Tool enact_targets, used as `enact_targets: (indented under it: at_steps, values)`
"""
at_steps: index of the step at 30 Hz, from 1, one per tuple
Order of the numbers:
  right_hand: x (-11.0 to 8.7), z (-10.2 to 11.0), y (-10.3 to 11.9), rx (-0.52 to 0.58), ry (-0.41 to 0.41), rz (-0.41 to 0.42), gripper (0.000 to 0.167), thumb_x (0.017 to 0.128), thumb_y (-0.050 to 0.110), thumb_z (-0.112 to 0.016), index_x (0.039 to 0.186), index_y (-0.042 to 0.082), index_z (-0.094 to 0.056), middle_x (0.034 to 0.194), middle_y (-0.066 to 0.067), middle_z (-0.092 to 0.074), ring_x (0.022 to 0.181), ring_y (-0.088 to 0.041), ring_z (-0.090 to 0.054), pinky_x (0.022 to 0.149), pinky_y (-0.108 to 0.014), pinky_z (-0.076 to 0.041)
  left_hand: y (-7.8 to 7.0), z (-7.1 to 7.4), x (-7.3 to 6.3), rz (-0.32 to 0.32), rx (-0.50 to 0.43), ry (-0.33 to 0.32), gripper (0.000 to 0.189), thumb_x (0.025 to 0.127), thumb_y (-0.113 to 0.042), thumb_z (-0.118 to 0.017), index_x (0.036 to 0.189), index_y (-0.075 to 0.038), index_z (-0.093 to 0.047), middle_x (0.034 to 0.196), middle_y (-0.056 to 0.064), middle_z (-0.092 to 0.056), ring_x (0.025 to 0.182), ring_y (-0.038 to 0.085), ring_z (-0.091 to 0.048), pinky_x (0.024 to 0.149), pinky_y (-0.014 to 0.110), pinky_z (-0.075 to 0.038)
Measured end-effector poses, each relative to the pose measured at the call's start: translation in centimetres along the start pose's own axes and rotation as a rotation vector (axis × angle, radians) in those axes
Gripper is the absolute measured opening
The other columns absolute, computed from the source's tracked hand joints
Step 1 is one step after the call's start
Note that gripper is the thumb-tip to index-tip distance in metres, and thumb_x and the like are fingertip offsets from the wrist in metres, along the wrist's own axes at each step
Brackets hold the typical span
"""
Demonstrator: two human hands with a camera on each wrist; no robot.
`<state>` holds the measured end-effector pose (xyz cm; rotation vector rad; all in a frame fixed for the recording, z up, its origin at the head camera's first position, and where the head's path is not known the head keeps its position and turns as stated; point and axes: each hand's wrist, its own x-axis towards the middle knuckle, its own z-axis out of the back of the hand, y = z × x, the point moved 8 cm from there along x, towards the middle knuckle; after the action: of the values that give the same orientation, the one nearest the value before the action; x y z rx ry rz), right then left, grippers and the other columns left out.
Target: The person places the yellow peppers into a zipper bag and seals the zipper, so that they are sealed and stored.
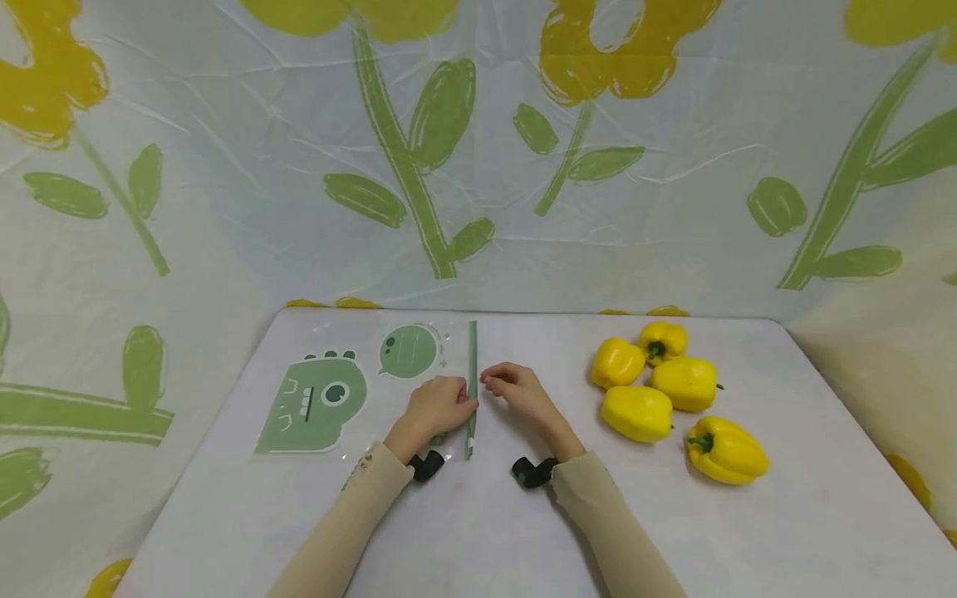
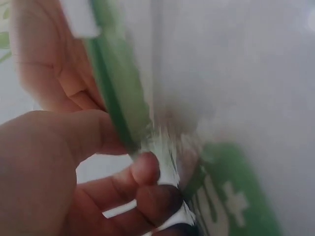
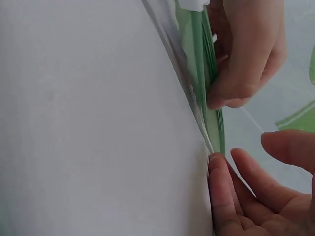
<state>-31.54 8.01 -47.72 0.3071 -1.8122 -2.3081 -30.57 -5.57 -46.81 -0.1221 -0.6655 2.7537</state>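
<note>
Lying outside bag [image 1: 347, 407]: five peppers [image 1: 638, 414]

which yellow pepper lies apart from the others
The front-right yellow pepper, nearest the person; a gap separates it from the other four peppers, grouped farther back.

Booth-like spot, rm type unclear: flower-print sheeting [image 1: 493, 183] w/ pale tbl [image 1: 471, 540].

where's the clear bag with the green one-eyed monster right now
In the head view, the clear bag lies on the left half of the table, left of the yellow peppers, with its green right edge at the left grip.
</note>
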Motion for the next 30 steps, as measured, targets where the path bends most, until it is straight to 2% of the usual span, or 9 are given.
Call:
enact_targets:
  at_steps: [3,7,10,17,22,25,27,30]
  values:
    - [0.0,-0.3,0.2,-0.012,-0.008,0.005,0.027,0.094,0.008,-0.059,0.116,-0.007,-0.065,0.112,-0.02,-0.068,0.095,-0.024,-0.065,0.082,-0.033,-0.049,-0.2,0.2,0.0,-0.017,-0.043,-0.008,0.031,0.088,-0.022,-0.063,0.064,-0.014,-0.045,0.056,-0.005,-0.04,0.05,0.011,-0.039,0.048,0.028,-0.03]
    - [-0.1,-0.5,0.4,0.009,-0.002,0.035,0.028,0.095,0.007,-0.059,0.116,-0.011,-0.062,0.109,-0.027,-0.067,0.095,-0.036,-0.065,0.084,-0.044,-0.051,-0.5,0.3,0.1,-0.037,-0.091,-0.023,0.031,0.089,-0.021,-0.062,0.065,-0.013,-0.045,0.055,-0.005,-0.039,0.048,0.01,-0.038,0.047,0.027,-0.029]
    - [-0.1,-0.7,0.5,0.03,0.011,0.05,0.029,0.094,0.004,-0.057,0.117,-0.013,-0.061,0.108,-0.029,-0.066,0.094,-0.039,-0.066,0.086,-0.048,-0.051,-0.7,0.4,0.1,-0.046,-0.104,-0.039,0.029,0.089,-0.019,-0.061,0.065,-0.013,-0.046,0.054,-0.005,-0.039,0.047,0.01,-0.037,0.047,0.027,-0.029]
    - [0.1,-1.2,0.4,0.027,0.032,0.039,0.026,0.091,0.001,-0.055,0.113,-0.01,-0.064,0.096,-0.017,-0.071,0.078,-0.02,-0.067,0.075,-0.031,-0.052,-1.1,0.8,0.1,-0.074,-0.119,-0.08,0.025,0.087,-0.015,-0.06,0.066,-0.012,-0.046,0.055,-0.004,-0.04,0.048,0.01,-0.038,0.047,0.026,-0.029]
    - [0.2,-1.5,0.3,0.017,0.029,0.046,0.025,0.091,0.002,-0.057,0.11,-0.011,-0.065,0.091,-0.016,-0.072,0.073,-0.012,-0.065,0.071,-0.028,-0.05,-1.3,1.1,0.1,-0.095,-0.117,-0.102,0.023,0.085,-0.013,-0.061,0.067,-0.012,-0.046,0.055,-0.004,-0.04,0.048,0.009,-0.04,0.047,0.025,-0.031]
    - [-0.1,-1.5,0.8,0.031,0.035,0.048,0.026,0.09,-0.002,-0.057,0.111,-0.015,-0.064,0.093,-0.02,-0.072,0.072,-0.009,-0.064,0.073,-0.032,-0.052,-1.4,1.2,0.1,-0.107,-0.098,-0.114,0.022,0.083,-0.013,-0.063,0.068,-0.012,-0.047,0.056,-0.004,-0.043,0.049,0.01,-0.042,0.047,0.026,-0.032]
    - [-0.1,-1.4,0.7,0.049,0.033,0.047,0.026,0.089,-0.005,-0.057,0.111,-0.016,-0.064,0.094,-0.021,-0.072,0.072,-0.008,-0.064,0.073,-0.032,-0.053,-1.4,1.2,0.1,-0.11,-0.084,-0.111,0.019,0.082,-0.013,-0.064,0.075,-0.012,-0.047,0.058,-0.003,-0.045,0.049,0.012,-0.042,0.047,0.027,-0.033]
    - [-0.1,-1.3,0.6,0.082,0.022,0.033,0.027,0.088,-0.007,-0.058,0.112,-0.016,-0.064,0.097,-0.024,-0.071,0.074,-0.009,-0.065,0.074,-0.031,-0.054,-1.6,1.0,-0.1,-0.118,-0.06,-0.079,0.021,0.081,-0.012,-0.064,0.094,-0.009,-0.048,0.061,0.001,-0.048,0.049,0.015,-0.043,0.045,0.029,-0.033]
